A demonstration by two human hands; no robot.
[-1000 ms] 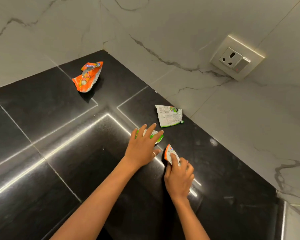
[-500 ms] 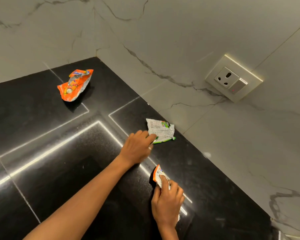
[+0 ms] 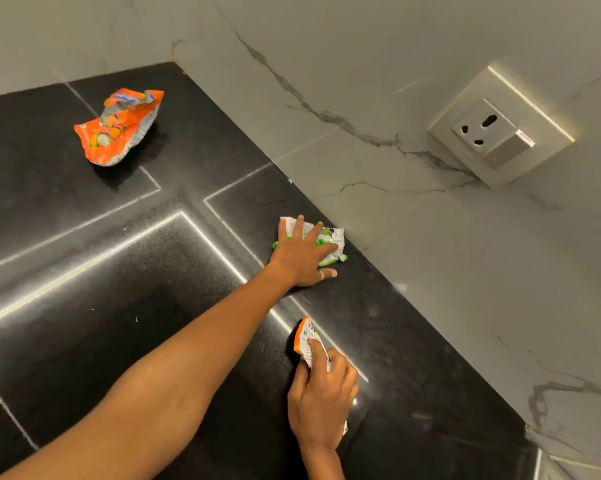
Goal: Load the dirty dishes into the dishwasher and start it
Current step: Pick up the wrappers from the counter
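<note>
At the corner of the black surface (image 3: 84, 306), where it meets the marble wall (image 3: 361, 81), the person is handling litter, not crockery; no dirty dishes and no dishwasher appear in this view, so their whereabouts cannot be stated.

Left hand (image 3: 300, 252): reaches forward across the surface, fingers spread and fairly straight, lying flat on a green-and-white wrapper (image 3: 332, 237) that sits just beside the wall; a scrap of green shows at the hand's left edge, but whether it is a separate piece cannot be told.

Right hand (image 3: 321, 401): nearer the body, fingers curled round a small orange-and-white wrapper (image 3: 304, 337), which sticks up out of the grip.

Other items: a large orange wrapper (image 3: 119, 128), crumpled, lies well apart towards the far left corner, untouched; a wall socket (image 3: 499, 133) is mounted above the surface on the right.

Assessment: the step in hand looks like clearing rubbish from the surface ahead of the task proper; loading appears not yet begun.

Next move, as judged: the left hand needs to close its fingers on the flat wrapper to lift it; thin foil lying flush may slip or need scraping up by an edge; the large orange wrapper then wants collecting.
</note>
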